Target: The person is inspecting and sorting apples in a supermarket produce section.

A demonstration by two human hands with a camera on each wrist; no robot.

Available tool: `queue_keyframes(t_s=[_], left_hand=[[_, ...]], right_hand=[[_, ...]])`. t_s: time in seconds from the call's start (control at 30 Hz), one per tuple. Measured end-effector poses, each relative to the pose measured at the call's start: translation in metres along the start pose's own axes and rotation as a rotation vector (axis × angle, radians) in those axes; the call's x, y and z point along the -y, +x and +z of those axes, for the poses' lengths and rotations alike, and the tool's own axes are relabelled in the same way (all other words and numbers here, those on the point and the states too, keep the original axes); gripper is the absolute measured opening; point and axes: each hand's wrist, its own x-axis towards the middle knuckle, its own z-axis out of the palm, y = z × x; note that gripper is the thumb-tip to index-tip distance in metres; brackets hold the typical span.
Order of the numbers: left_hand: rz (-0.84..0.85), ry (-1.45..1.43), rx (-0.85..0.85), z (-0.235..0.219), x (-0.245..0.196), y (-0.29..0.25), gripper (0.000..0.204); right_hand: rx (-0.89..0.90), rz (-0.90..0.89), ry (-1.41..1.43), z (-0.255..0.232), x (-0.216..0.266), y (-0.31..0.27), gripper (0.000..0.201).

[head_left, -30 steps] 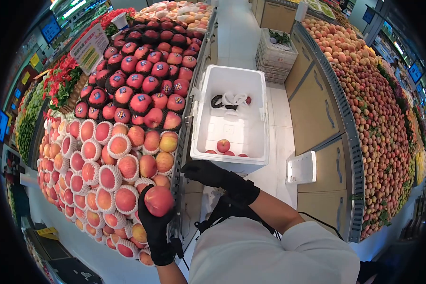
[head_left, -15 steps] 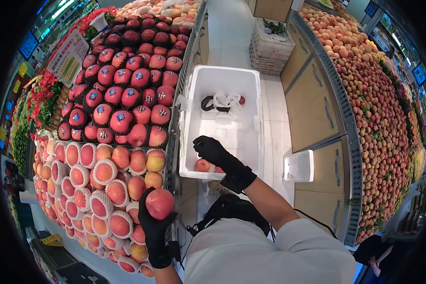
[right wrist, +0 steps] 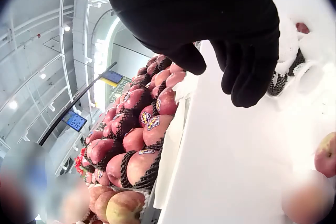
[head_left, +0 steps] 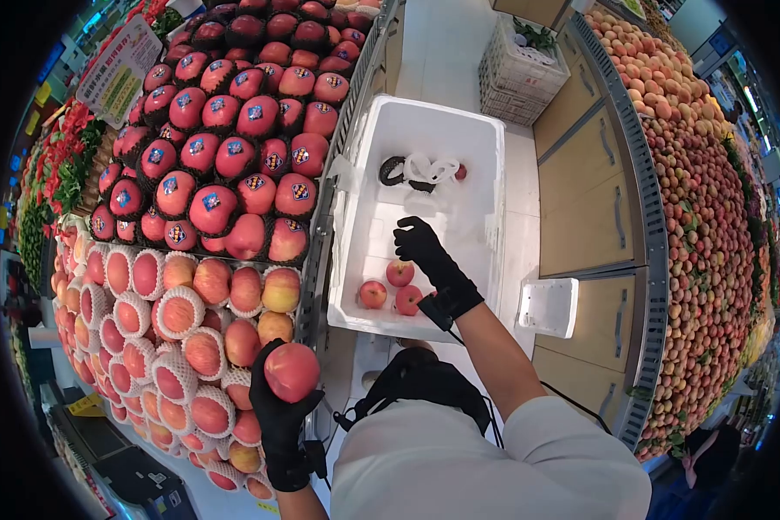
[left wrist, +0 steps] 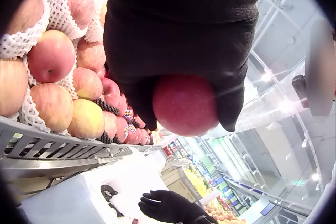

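Note:
My black-gloved left hand (head_left: 277, 425) holds a large red apple (head_left: 291, 373) at the edge of the fruit display. In the left wrist view its fingers and thumb curl round that apple (left wrist: 185, 106). My right hand (head_left: 426, 251), also in a black glove, hangs over the white foam box (head_left: 347, 277) with loosely bent fingers and nothing in its grasp. Below it, red apples (head_left: 373, 295) lie at the box's near end. The right wrist view shows the right hand (right wrist: 231, 35) above the bright box interior, thumb apart from the fingers.
Apples in white foam nets (head_left: 182, 312) and stickered apples in black nets (head_left: 212, 206) fill the stand on the left. Loose netting (head_left: 429, 169) lies in the box's far end. Right are a small white container (head_left: 549, 308), stacked crates (head_left: 522, 74) and a peach stand (head_left: 646, 65).
My right hand has moved from beside the box's near left corner forward and right, over the box. My left hand has kept hold of the apple. The head view has shifted slightly.

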Motion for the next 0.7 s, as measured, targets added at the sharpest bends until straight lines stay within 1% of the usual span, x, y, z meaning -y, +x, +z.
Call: queue_keyframes(t_s=[0.07,0.1,0.13,0.17,0.23,0.27,0.3,0.33,0.37,0.4,0.43,0.47,0.53,0.6,0.67,0.7], left_hand=[[0.008,0.03,0.001,0.007,-0.022,0.004,0.09],[-0.006,0.013,-0.003,0.008,-0.02,0.005,0.09],[-0.02,-0.004,-0.008,0.008,-0.018,0.006,0.09],[-0.055,-0.053,-0.017,0.007,-0.004,0.006,0.09],[-0.074,-0.062,-0.021,0.008,-0.003,0.008,0.09],[-0.058,-0.022,-0.015,0.01,-0.018,0.01,0.091],[-0.043,-0.012,-0.003,0.011,-0.021,0.012,0.091],[-0.028,-0.001,0.009,0.011,-0.024,0.014,0.091],[-0.017,-0.019,0.027,0.008,-0.022,0.015,0.091],[-0.024,-0.041,0.024,0.007,-0.016,0.016,0.091],[-0.032,-0.064,0.02,0.006,-0.01,0.016,0.091],[-0.056,-0.09,-0.007,0.007,0.005,0.016,0.091],[-0.065,-0.102,-0.014,0.01,0.0,0.019,0.091],[-0.058,-0.081,0.014,0.01,-0.015,0.021,0.09],[-0.093,-0.082,0.012,0.011,-0.017,0.023,0.089],[-0.111,-0.077,-0.009,0.012,-0.017,0.024,0.089]], right_hand=[[0.041,0.029,0.123,-0.014,-0.005,0.006,0.031],[0.014,0.058,0.149,-0.016,0.001,0.003,0.03],[0.009,-0.025,-0.003,-0.038,-0.027,0.029,0.028],[-0.008,-0.106,-0.155,-0.061,-0.055,0.056,0.027],[-0.204,0.068,-0.066,-0.044,-0.015,0.041,0.016],[-0.307,0.146,-0.009,-0.034,0.007,0.032,0.015],[-0.177,-0.069,-0.61,-0.064,-0.018,0.055,0.028],[-0.077,-0.193,-0.958,-0.081,-0.032,0.072,0.033],[-0.031,-0.367,-1.37,-0.098,-0.047,0.089,0.038],[-0.04,-0.573,-1.696,-0.115,-0.06,0.106,0.044],[-0.053,-0.658,-1.7,-0.121,-0.065,0.111,0.044],[-0.08,-0.666,-1.69,-0.125,-0.072,0.116,0.041],[-0.131,-0.682,-1.669,-0.13,-0.084,0.125,0.034],[-0.144,-0.726,-1.681,-0.132,-0.092,0.133,0.03],[-0.211,-0.879,-1.669,-0.131,-0.099,0.134,0.015],[-0.248,-0.958,-1.659,-0.128,-0.101,0.135,0.01]])
